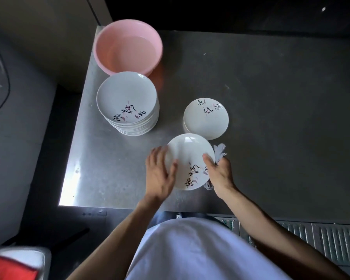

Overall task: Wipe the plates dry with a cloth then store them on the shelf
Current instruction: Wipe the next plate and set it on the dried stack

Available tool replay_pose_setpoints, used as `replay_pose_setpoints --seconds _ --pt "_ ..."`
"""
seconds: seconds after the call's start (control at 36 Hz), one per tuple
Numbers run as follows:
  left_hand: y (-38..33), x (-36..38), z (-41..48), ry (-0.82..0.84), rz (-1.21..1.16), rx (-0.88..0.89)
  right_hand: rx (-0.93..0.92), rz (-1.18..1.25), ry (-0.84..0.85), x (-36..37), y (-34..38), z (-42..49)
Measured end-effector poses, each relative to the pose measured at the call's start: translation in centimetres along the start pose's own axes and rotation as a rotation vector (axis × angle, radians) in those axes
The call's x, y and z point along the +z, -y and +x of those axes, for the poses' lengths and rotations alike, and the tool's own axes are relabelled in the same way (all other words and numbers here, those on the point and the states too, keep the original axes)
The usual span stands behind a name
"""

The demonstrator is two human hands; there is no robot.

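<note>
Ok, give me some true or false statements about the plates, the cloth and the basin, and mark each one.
1. The pink basin sits beyond the stack of plates on the table. True.
2. The left hand holds the rim of the held plate. True.
3. The cloth lies flat beside the basin. False: the cloth is bunched in the right hand, against the held plate.
4. The held plate rests on the stack. False: both hands hold it nearer the person, apart from the stack.
5. The plates carry dark brush lettering. True.
</note>
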State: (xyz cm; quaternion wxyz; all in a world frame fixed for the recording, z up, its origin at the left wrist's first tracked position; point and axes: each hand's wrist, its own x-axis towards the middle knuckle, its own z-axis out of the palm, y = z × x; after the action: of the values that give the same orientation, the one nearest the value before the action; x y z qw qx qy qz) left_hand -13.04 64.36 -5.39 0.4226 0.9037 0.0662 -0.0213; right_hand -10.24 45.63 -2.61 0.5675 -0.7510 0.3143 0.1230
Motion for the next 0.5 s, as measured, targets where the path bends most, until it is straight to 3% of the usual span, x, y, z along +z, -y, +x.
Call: replay_pose_setpoints --seconds 0.06,0.11,0.19,0.39,0.5 --pt "0.2 -0.2 0.5 0.088 -0.235 -0.318 0.007 -0.006 0.027 -0.5 -0.3 0.3" --pt "-0.1 -0.4 0.7 0.178 -0.480 -0.485 0.009 -0.030 0.056 -0.9 -0.2 0.2" --pt "-0.3 -0.7 0.3 0.228 -0.663 -0.583 0.024 -0.114 0.051 -1.3 -0.9 0.8" --pt "0.6 -0.6 -0.6 0.232 -0.665 -0.664 -0.051 -0.250 -0.135 -1.9 -2.6 2.0" --pt "1.4 -0.3 -0.8 0.181 -0.577 -0.678 -0.283 -0.369 -0.270 -2.4 -2.5 1.7"
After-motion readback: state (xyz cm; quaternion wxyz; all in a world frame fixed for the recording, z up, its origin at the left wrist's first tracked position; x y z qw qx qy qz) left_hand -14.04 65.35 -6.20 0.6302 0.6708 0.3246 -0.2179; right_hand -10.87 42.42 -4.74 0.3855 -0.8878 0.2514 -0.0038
